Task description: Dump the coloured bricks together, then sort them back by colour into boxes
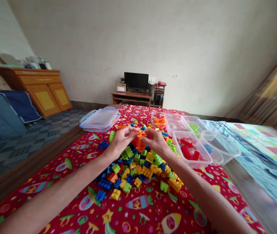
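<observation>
Well beyond my fingers [130, 129]: dark monitor [136, 80] on brown desk [131, 94], carton [121, 87] beside it. Far left of my fingers, wooden cabinet [44, 92]; far right of them, draped curtain [267, 92]

Blocks [149, 158]: beneath left hand [121, 140] and right hand [156, 140], on the cloth [128, 219];
Lids [99, 119]: leftward, beyond left hand;
Tubs [201, 163]: right of right hand;
Screen [136, 80]: far beyond both, on the desk [131, 94]

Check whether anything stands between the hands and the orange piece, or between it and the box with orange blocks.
Nothing visible separates the left hand or right hand from the orange piece; both grip it. Toward the box with orange blocks, the right hand and some loose blocks on the cloth appear to lie between.
</observation>
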Action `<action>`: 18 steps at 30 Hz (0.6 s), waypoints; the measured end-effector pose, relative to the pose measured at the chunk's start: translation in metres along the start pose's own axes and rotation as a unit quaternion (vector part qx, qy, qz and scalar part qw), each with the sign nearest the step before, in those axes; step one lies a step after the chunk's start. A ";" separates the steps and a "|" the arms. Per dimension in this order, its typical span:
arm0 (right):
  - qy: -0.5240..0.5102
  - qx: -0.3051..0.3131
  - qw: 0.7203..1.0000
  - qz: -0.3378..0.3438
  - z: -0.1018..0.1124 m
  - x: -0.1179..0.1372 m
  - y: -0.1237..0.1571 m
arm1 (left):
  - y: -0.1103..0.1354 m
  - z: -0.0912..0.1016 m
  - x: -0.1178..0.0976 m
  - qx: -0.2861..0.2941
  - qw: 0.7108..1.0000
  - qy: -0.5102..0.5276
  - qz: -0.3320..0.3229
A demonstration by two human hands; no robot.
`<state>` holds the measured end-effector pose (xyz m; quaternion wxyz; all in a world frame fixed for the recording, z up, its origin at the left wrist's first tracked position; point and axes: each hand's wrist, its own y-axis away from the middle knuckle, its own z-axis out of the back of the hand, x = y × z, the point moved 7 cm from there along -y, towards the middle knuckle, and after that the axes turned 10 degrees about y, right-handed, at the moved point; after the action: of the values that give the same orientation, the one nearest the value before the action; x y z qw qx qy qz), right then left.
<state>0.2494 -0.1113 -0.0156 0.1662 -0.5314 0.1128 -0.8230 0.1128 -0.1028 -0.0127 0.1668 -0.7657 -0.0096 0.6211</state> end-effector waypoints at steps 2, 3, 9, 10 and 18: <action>-0.003 0.009 1.000 0.007 -0.004 -0.002 0.001 | 0.000 0.003 0.004 -0.011 1.000 0.002 0.014; -0.005 0.013 1.000 0.004 -0.006 -0.003 0.002 | 0.000 0.005 0.006 -0.015 1.000 0.000 0.020; 0.095 0.005 0.995 0.004 -0.002 0.004 0.006 | 0.003 -0.002 0.003 0.009 1.000 -0.021 0.003; 0.107 0.004 0.994 0.001 0.002 0.005 0.006 | 0.004 -0.003 -0.001 0.013 1.000 -0.027 -0.009; 0.204 -0.110 0.972 -0.046 0.075 -0.009 -0.043 | -0.003 0.014 -0.035 -0.004 0.996 -0.044 -0.081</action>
<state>0.3146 -0.0688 0.0229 0.0420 -0.3715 0.2094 -0.9035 0.0917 -0.1041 0.0187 0.2128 -0.7351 -0.0819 0.6385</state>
